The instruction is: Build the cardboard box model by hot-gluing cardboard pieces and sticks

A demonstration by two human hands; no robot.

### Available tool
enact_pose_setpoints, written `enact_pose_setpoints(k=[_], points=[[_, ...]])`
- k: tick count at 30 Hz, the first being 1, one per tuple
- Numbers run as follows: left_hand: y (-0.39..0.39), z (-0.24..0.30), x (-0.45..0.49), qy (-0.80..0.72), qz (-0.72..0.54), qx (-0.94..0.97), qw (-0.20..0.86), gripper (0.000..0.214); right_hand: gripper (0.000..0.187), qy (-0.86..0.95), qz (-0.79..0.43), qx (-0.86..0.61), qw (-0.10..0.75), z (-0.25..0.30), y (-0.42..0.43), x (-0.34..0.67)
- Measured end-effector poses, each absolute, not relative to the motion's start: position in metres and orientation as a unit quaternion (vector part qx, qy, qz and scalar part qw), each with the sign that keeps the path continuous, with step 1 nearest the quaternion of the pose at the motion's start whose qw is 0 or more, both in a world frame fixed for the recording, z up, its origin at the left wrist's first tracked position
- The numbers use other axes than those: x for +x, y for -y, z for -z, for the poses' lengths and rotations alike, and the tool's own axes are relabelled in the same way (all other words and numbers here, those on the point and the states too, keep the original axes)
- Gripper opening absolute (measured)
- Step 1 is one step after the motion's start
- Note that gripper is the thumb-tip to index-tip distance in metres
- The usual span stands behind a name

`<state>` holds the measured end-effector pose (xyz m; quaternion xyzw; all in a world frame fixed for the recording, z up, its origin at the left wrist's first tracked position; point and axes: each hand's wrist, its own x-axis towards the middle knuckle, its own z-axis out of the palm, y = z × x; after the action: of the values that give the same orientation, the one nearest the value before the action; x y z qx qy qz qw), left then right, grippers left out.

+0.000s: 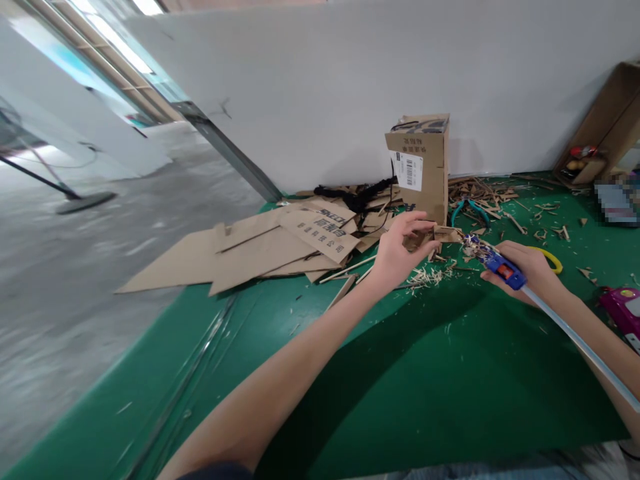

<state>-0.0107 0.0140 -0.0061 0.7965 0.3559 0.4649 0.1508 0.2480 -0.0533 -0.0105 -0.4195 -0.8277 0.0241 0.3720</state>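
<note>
My left hand (403, 250) is closed on a small cardboard piece (447, 233), held between thumb and fingers above the table. In my right hand (530, 270) is a blue hot glue gun (505, 270), with a long translucent glue stick (575, 337) running out of its back end. The gun's nozzle, messy with bits stuck to it, points left at the cardboard piece; whether it touches I cannot tell. Below my hands lies a small heap of pale wooden slivers (427, 279). Just behind stands an upright cardboard box (423, 170) with a white label.
Flat cardboard sheets (260, 250) are piled on the left of the green table (400, 400). Teal-handled pliers (470, 212) lie among cardboard scraps (485, 193) behind my right hand. A magenta tape measure (623, 310) sits at the right. An open cardboard box (600, 127) leans at the back right.
</note>
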Motion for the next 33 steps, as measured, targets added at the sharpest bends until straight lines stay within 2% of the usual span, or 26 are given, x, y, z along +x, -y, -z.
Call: enact_pose_setpoints(k=[3, 6, 9, 11, 14, 16, 22, 33], points=[[-0.014, 0.007, -0.011, -0.355, -0.459, 0.801, 0.147, 0.036, 0.027, 0.793, -0.072, -0.463, 0.390, 0.010, 0.054, 0.248], [-0.015, 0.009, -0.012, -0.349, -0.452, 0.812, 0.121, 0.043, 0.034, 0.708, -0.235, -0.521, 0.414, 0.013, 0.055, 0.250], [-0.017, 0.011, -0.015, -0.323, -0.427, 0.844, 0.038, 0.044, 0.051, 0.612, -0.400, -0.521, 0.440, 0.015, 0.056, 0.252], [-0.019, 0.011, -0.018, -0.272, -0.407, 0.871, -0.047, 0.045, 0.057, 0.589, -0.440, -0.500, 0.458, 0.015, 0.055, 0.254], [-0.021, 0.012, -0.020, -0.196, -0.380, 0.891, -0.155, 0.046, 0.056, 0.587, -0.460, -0.481, 0.461, 0.015, 0.054, 0.256], [-0.022, 0.013, -0.021, -0.181, -0.365, 0.895, -0.182, 0.047, 0.056, 0.585, -0.465, -0.485, 0.455, 0.014, 0.054, 0.255], [-0.021, 0.015, -0.021, -0.191, -0.359, 0.900, -0.156, 0.055, 0.059, 0.588, -0.464, -0.500, 0.435, 0.013, 0.054, 0.252], [-0.020, 0.013, -0.019, -0.188, -0.363, 0.893, -0.188, 0.051, 0.057, 0.588, -0.461, -0.522, 0.411, 0.015, 0.055, 0.253]])
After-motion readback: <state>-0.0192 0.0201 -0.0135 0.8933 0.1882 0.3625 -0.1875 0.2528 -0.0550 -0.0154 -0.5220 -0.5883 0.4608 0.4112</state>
